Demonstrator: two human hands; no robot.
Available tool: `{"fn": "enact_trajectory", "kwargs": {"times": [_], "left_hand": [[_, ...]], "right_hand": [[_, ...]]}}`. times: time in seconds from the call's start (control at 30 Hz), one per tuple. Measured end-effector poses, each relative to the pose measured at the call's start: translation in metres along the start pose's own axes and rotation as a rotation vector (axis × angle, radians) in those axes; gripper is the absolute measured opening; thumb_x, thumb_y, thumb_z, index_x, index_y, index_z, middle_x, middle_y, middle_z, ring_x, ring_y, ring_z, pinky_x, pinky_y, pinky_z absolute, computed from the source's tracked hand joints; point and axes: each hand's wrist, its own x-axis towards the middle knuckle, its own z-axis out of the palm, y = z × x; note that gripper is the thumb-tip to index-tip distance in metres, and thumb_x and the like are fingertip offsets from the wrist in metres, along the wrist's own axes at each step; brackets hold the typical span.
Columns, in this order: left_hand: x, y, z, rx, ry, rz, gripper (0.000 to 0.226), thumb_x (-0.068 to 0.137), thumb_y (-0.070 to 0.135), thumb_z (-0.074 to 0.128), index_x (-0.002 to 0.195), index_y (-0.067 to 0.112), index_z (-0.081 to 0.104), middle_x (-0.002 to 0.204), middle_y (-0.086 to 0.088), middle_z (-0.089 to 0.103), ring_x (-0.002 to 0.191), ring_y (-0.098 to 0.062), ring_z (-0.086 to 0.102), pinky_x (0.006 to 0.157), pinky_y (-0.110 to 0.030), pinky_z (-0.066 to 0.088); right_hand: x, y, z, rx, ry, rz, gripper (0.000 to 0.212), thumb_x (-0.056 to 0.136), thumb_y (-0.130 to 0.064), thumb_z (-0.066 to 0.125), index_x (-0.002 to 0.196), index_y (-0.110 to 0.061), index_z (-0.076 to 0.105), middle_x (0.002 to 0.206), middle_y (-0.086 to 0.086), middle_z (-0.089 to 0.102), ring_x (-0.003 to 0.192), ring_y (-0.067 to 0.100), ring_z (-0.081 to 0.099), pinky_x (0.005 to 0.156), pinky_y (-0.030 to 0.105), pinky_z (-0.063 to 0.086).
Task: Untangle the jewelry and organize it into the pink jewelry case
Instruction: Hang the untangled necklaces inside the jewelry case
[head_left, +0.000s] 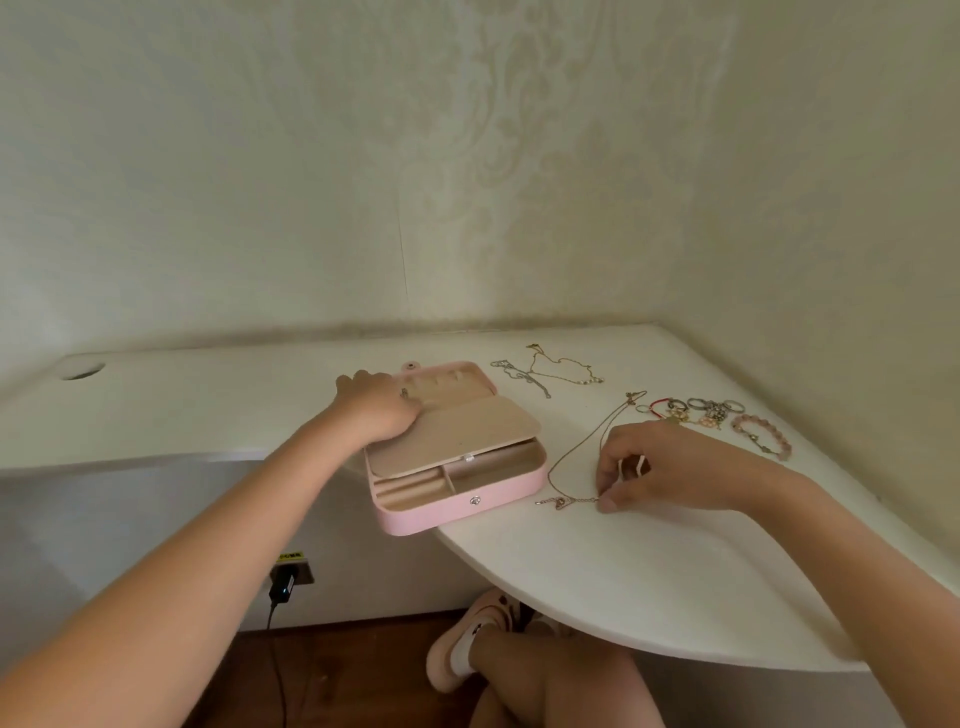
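Note:
The pink jewelry case (441, 512) lies open at the table's front edge, its beige inner flap (457, 434) raised over the lower compartments. My left hand (376, 405) rests on the flap's left end, fingers curled on it. A thin gold chain necklace (576, 452) runs across the table to the right of the case. My right hand (660, 467) pinches that chain near its pendant end. Two more tangled chains (545, 369) lie behind the case. A heap of rings and small pieces (696, 410) and a pink bead bracelet (763, 436) sit at the far right.
The white table (597, 561) curves at its front edge, and the case overhangs it slightly. Walls close in behind and on the right. Below are a wall socket with a black plug (283, 584), a wooden floor and my legs in pink slippers (467, 649).

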Motion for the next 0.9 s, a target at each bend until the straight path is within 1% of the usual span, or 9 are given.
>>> {"fn": "enact_trajectory", "kwargs": {"times": [0.07, 0.17, 0.27, 0.37, 0.5, 0.57, 0.7, 0.8, 0.9], "left_hand": [[-0.008, 0.01, 0.007, 0.029, 0.061, -0.014, 0.05, 0.1, 0.043, 0.033, 0.124, 0.005, 0.054, 0.126, -0.019, 0.048, 0.117, -0.034, 0.039, 0.099, -0.036, 0.029], [-0.016, 0.015, 0.02, -0.012, 0.209, 0.0, 0.053, 0.099, 0.04, 0.033, 0.127, -0.001, 0.052, 0.127, -0.023, 0.045, 0.118, -0.035, 0.035, 0.101, -0.037, 0.028], [-0.02, 0.012, 0.028, -0.081, 0.308, 0.009, 0.051, 0.098, 0.036, 0.035, 0.125, -0.004, 0.051, 0.13, -0.026, 0.044, 0.123, -0.036, 0.031, 0.105, -0.036, 0.027], [-0.023, 0.012, 0.028, -0.143, 0.372, 0.024, 0.046, 0.097, 0.029, 0.038, 0.122, -0.007, 0.052, 0.126, -0.027, 0.046, 0.122, -0.037, 0.031, 0.105, -0.037, 0.028], [-0.025, 0.01, 0.029, -0.215, 0.439, 0.065, 0.042, 0.097, 0.024, 0.042, 0.124, -0.008, 0.049, 0.128, -0.026, 0.044, 0.129, -0.039, 0.028, 0.105, -0.039, 0.029], [-0.026, 0.008, 0.031, -0.226, 0.498, 0.104, 0.041, 0.097, 0.023, 0.046, 0.121, -0.01, 0.051, 0.13, -0.029, 0.044, 0.133, -0.041, 0.026, 0.11, -0.041, 0.027], [-0.027, 0.006, 0.033, -0.23, 0.558, 0.158, 0.041, 0.095, 0.021, 0.051, 0.116, -0.014, 0.054, 0.13, -0.034, 0.045, 0.136, -0.045, 0.024, 0.115, -0.044, 0.021], [-0.028, 0.006, 0.034, -0.244, 0.568, 0.165, 0.041, 0.095, 0.022, 0.05, 0.117, -0.013, 0.054, 0.132, -0.033, 0.044, 0.137, -0.044, 0.023, 0.114, -0.044, 0.022], [-0.028, 0.006, 0.034, -0.255, 0.574, 0.172, 0.038, 0.095, 0.021, 0.051, 0.114, -0.012, 0.055, 0.13, -0.033, 0.045, 0.134, -0.045, 0.027, 0.112, -0.045, 0.025]], "right_hand": [[-0.004, -0.002, -0.002, -0.038, -0.018, 0.017, 0.013, 0.073, -0.04, 0.079, 0.074, -0.035, 0.067, 0.088, -0.015, 0.062, 0.08, 0.001, 0.056, 0.074, 0.017, 0.044], [-0.008, -0.007, -0.003, -0.116, -0.049, 0.086, 0.019, 0.072, -0.046, 0.078, 0.071, -0.034, 0.064, 0.091, -0.012, 0.061, 0.086, 0.005, 0.056, 0.08, 0.025, 0.046], [-0.012, -0.011, -0.004, -0.205, -0.08, 0.164, 0.026, 0.069, -0.05, 0.079, 0.073, -0.032, 0.062, 0.087, -0.012, 0.06, 0.083, 0.004, 0.055, 0.074, 0.022, 0.044], [-0.011, -0.016, 0.0, -0.193, 0.001, 0.185, 0.031, 0.066, -0.047, 0.082, 0.083, -0.028, 0.064, 0.086, -0.014, 0.058, 0.081, 0.001, 0.054, 0.069, 0.018, 0.041], [-0.004, -0.022, 0.014, -0.017, 0.054, 0.185, 0.013, 0.073, -0.03, 0.081, 0.079, -0.024, 0.07, 0.074, -0.012, 0.064, 0.066, -0.001, 0.055, 0.058, 0.01, 0.04], [-0.004, -0.025, 0.018, -0.058, 0.048, 0.188, 0.007, 0.081, -0.028, 0.074, 0.08, -0.023, 0.07, 0.079, -0.01, 0.065, 0.071, 0.002, 0.057, 0.061, 0.012, 0.041], [-0.007, -0.029, 0.02, -0.197, 0.01, 0.158, 0.009, 0.093, -0.028, 0.058, 0.086, -0.024, 0.06, 0.091, -0.011, 0.06, 0.086, 0.009, 0.056, 0.073, 0.02, 0.042], [-0.005, -0.027, 0.006, 0.101, 0.11, 0.084, 0.016, 0.095, -0.017, 0.054, 0.08, -0.023, 0.055, 0.078, -0.012, 0.066, 0.084, 0.015, 0.06, 0.075, 0.026, 0.042], [0.0, -0.032, -0.016, 0.507, 0.081, 0.012, 0.012, 0.097, -0.006, 0.051, 0.085, -0.009, 0.053, 0.071, 0.004, 0.06, 0.072, 0.019, 0.057, 0.074, 0.024, 0.047]]}}
